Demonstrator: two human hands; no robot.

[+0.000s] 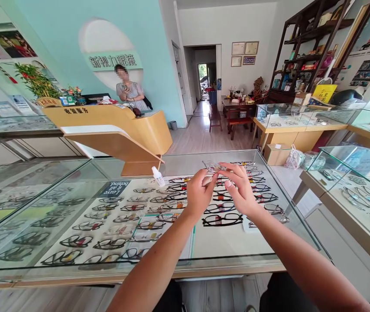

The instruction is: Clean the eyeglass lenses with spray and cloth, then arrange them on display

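Both my hands are raised over a glass display counter point(269, 242) full of spectacle frames. My left hand point(199, 193) and my right hand point(240, 188) pinch a pair of clear glasses point(212, 167) between them, fingers closed on it from either side. A small white dropper bottle point(158, 176) stands on the glass just left of my left hand. Rows of dark and coloured frames point(222, 220) lie inside the case under my wrists.
A person stands behind a wooden reception desk point(123, 125) at the back left. More glass cases stand at the left point(16, 190) and right point(357, 182). A corridor point(204, 125), a wooden table with benches point(233, 110) and a dark shelf unit point(308, 56) lie beyond.
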